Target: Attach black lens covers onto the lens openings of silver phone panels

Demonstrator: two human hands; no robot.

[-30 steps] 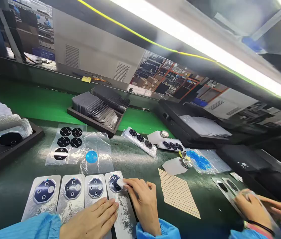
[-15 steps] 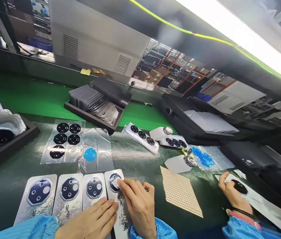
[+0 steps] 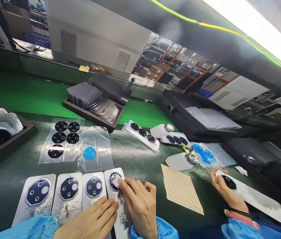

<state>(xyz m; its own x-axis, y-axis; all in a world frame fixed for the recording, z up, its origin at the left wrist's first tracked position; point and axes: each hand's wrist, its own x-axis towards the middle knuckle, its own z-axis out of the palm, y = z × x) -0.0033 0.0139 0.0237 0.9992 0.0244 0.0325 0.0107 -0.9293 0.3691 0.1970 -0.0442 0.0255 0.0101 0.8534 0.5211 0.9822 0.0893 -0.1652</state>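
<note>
Several silver phone back covers lie side by side at the near edge of the dark mat. My right hand (image 3: 137,202) pinches a small white pad (image 3: 116,182) and presses it on the dark octagonal camera ring of the rightmost cover (image 3: 117,196). My left hand (image 3: 90,220) lies flat with fingers stretched out, resting on the lower part of that cover and its neighbour (image 3: 93,192). Two more covers, one (image 3: 67,196) and another (image 3: 37,197), lie further left. Both my sleeves are blue.
Clear sheets of black octagonal lens parts (image 3: 61,139) and a blue disc (image 3: 90,153) lie beyond the covers. A dotted tan sheet (image 3: 180,191) is to the right. A black tray of stacked plates (image 3: 95,103) sits on the green belt. Another person's hand (image 3: 223,189) holds a cover at right.
My right hand has shifted the white pad slightly over the camera ring. The other person's hand at the right lifted a cover and now holds it further left.
</note>
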